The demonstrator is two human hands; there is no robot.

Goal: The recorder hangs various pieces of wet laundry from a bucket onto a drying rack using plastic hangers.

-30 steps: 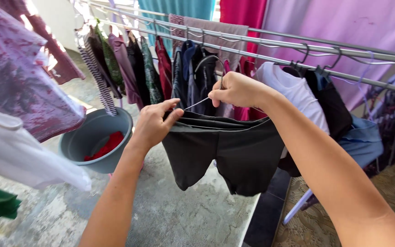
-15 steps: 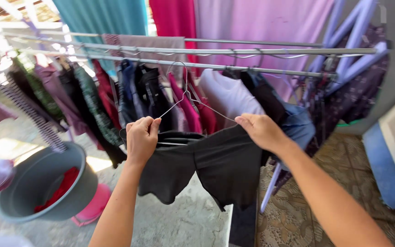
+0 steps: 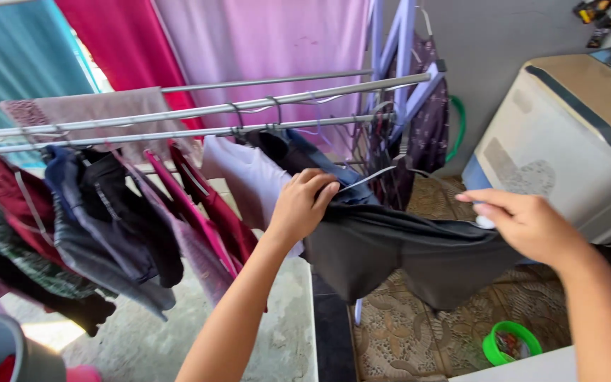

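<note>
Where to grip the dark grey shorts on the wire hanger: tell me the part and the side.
Grip the dark grey shorts along the stretched waistband, one end per hand, from above. The left hand already pinches the left end beside the thin wire hanger, and the right hand the right end; the legs hang loose below, offering no firm edge.

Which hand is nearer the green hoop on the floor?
Right. The right hand holds the dark shorts at their right end, almost straight above the green hoop. The left hand grips their other end, farther left, by the drying rack.
</note>
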